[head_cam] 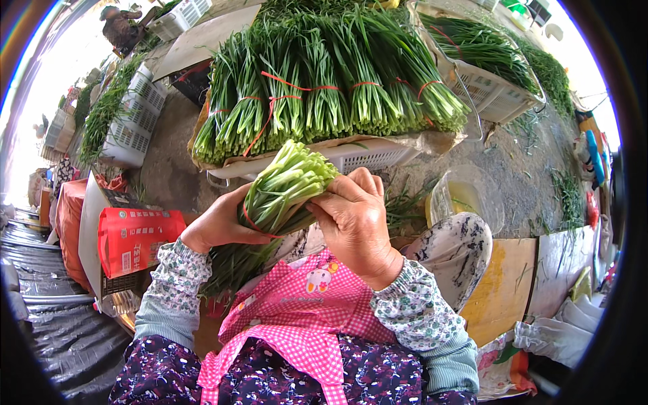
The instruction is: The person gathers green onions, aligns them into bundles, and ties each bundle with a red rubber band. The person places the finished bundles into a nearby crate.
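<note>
A bunch of green leafy stalks that look like garlic chives [291, 185] is held over the lap, pale cut ends up and dark leaves hanging toward the lower left. My left hand [220, 223] wraps around its left side, beside a thin red tie [249, 217] that circles the stalks. At the right edge of the cut ends, the bent thumb and fingers of my right hand [357, 217] pinch the stalks; what lies under the fingertips is hidden. Just beyond, several tied chive bunches [324, 104] lie side by side in a white plastic crate [374, 156], with red ties around them.
A second crate of chives [486, 96] stands at the far right. Near my knee is a clear plastic tub [463, 195] with yellowish contents. A red printed bag [139, 240] stands at left, by more white crates [134, 121]. Another person [121, 30] is at the far left.
</note>
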`<state>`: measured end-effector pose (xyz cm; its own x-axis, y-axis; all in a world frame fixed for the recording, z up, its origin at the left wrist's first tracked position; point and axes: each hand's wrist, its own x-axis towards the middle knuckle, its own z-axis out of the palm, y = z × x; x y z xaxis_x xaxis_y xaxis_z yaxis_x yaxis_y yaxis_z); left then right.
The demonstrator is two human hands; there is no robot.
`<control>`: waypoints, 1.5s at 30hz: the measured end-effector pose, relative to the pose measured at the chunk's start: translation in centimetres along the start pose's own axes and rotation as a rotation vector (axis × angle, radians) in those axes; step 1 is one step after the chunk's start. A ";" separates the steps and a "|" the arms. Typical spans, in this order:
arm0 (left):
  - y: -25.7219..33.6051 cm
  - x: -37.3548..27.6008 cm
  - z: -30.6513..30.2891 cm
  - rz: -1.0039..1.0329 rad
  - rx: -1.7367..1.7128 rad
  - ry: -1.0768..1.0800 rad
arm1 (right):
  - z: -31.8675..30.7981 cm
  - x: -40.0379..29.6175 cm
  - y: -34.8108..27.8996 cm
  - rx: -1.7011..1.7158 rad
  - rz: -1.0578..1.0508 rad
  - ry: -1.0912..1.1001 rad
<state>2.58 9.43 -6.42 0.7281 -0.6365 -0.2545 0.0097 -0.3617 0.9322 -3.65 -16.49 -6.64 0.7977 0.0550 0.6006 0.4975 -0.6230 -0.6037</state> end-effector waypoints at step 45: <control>-2.3 -1.9 -2.6 -0.018 -0.033 -0.011 | -0.9 3.6 -0.7 0.113 0.006 -0.218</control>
<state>2.95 13.19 -7.38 0.7200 -0.6375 -0.2742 0.0452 -0.3511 0.9352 -1.46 -16.52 -3.58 0.8493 0.2268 0.4768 0.5180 -0.5329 -0.6691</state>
